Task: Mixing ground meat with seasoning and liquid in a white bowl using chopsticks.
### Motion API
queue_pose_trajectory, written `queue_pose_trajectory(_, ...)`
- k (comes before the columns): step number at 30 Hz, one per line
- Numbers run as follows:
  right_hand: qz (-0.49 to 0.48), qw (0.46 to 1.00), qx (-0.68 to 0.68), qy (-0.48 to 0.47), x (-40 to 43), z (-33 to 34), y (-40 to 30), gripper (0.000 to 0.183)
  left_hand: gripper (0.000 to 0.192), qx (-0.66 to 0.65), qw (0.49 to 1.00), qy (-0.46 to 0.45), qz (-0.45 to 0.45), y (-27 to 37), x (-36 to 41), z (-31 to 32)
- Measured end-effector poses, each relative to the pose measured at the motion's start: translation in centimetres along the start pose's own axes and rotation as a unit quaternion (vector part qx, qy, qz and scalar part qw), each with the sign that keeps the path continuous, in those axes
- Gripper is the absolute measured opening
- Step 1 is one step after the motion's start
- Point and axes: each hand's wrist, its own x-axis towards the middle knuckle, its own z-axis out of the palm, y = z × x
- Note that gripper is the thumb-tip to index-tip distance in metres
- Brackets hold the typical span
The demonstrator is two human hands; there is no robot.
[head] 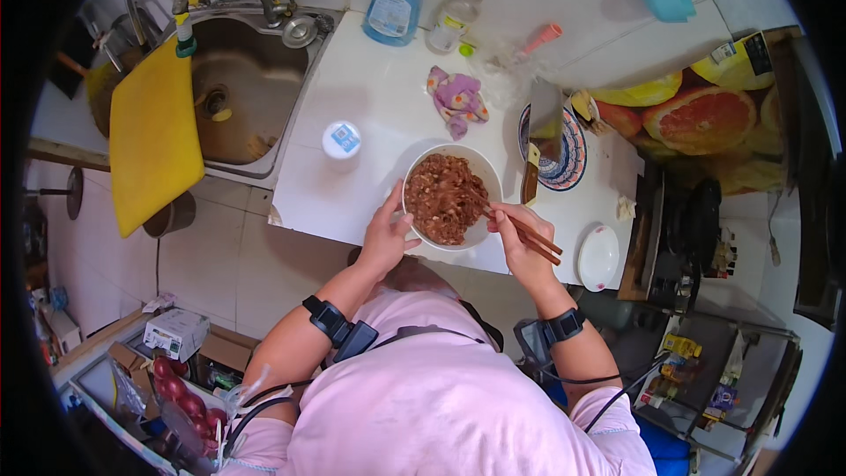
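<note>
A white bowl (490,168) stands near the front edge of the white counter, filled with a brown minced-meat mixture (444,195). My left hand (386,233) grips the bowl's left rim, thumb on the near side. In my right hand (525,241) is a pair of brown chopsticks (540,246), their tips sunk in the mixture and hidden there. To the right, a cleaver (544,122) with a wooden handle lies across a blue-patterned plate (574,155). A white-lidded jar (342,140) stands left of the bowl. Beyond the bowl lies a crumpled purple cloth (457,96).
At the left, a yellow cutting board (155,145) leans over the edge of a steel sink (264,66). A blue soap bottle (394,3) and a clear jar (455,20) stand along the wall. A small white dish (599,258) sits at the counter's right front.
</note>
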Motion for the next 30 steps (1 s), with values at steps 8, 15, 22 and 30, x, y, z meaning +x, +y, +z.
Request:
queue_pose_trajectory(8, 0.093, 0.975, 0.201, -0.003, 0.9, 3.1, -2.2, 0.018, 0.06, -0.009, 1.0, 0.003, -0.003, 0.1, 0.0, 0.0)
queue_pose_trajectory(15, 0.066, 0.995, 0.071, -0.004, 0.7, 2.3, -1.0, 0.016, 0.059, -0.003, 1.0, 0.017, 0.001, 0.0, 0.1, 0.0)
queue_pose_trajectory(22, 0.054, 0.988, 0.143, -0.016, 1.1, 3.7, 0.3, 0.015, 0.059, 0.0, 1.0, 0.012, 0.0, 0.1, 0.1, 0.2)
queue_pose_trajectory(30, 0.135, 0.947, 0.275, 0.097, 4.5, 2.6, 1.2, 0.022, 0.06, 0.009, 1.0, 0.007, 0.001, 0.5, -0.1, 0.3)
